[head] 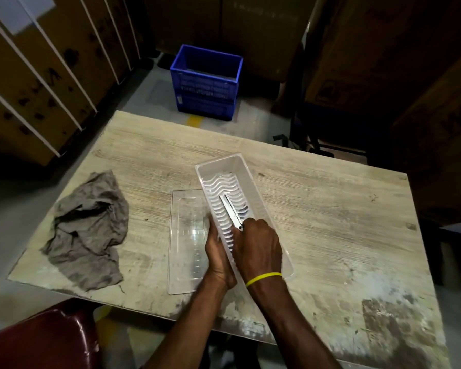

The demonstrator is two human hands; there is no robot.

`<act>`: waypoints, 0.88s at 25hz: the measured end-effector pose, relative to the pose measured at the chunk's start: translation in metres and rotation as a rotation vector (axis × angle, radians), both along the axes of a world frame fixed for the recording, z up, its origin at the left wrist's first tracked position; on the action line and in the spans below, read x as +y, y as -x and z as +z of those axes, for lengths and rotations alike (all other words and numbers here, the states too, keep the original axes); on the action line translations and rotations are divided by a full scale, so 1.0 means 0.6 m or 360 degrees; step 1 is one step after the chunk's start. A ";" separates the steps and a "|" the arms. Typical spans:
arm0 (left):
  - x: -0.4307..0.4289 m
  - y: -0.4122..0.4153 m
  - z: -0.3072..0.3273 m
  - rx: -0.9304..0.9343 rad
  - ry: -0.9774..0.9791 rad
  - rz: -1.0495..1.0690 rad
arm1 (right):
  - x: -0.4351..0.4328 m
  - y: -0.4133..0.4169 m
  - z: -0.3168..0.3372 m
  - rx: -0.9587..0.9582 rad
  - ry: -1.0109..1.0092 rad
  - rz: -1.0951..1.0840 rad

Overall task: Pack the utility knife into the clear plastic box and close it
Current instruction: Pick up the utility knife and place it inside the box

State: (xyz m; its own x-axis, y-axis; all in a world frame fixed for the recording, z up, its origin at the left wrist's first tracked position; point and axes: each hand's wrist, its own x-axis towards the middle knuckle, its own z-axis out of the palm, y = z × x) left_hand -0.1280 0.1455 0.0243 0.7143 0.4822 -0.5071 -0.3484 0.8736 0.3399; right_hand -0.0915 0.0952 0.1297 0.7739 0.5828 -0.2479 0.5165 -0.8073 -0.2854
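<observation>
A clear plastic box (225, 166) with a wavy ribbed insert lies open on the wooden table (317, 209), long side running away from me. A silver utility knife (230, 210) lies inside it on the ribs, pointing away. My right hand (258, 246), a yellow band on its wrist, is inside the box and closed on the knife's near end. My left hand (218, 254) grips the box's left wall near the front. The clear lid (186, 235) lies flat on the table just left of the box.
A crumpled grey cloth (91, 230) lies at the table's left. A blue crate (206, 81) stands on the floor beyond the table. Cardboard boxes (37, 75) line the left and right. A dark red chair (43, 339) is at the bottom left.
</observation>
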 end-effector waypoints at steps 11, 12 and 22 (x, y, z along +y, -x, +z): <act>0.028 0.020 0.010 -0.0271 -0.0002 -0.0063 | 0.021 0.012 0.007 -0.0067 -0.0053 0.0057; 0.033 0.023 0.015 -0.0426 0.0013 -0.0079 | 0.019 0.013 0.014 -0.0117 -0.0197 0.0028; 0.167 0.085 0.018 -0.0529 -0.0142 0.0029 | -0.035 -0.010 -0.087 0.0447 -0.1338 -0.1176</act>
State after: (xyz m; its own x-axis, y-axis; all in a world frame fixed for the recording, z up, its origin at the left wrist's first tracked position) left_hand -0.1793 0.2454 0.0350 0.8243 0.5283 -0.2035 -0.4681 0.8382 0.2798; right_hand -0.0854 0.0743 0.0774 0.9742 0.0732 -0.2137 -0.1698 -0.3867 -0.9064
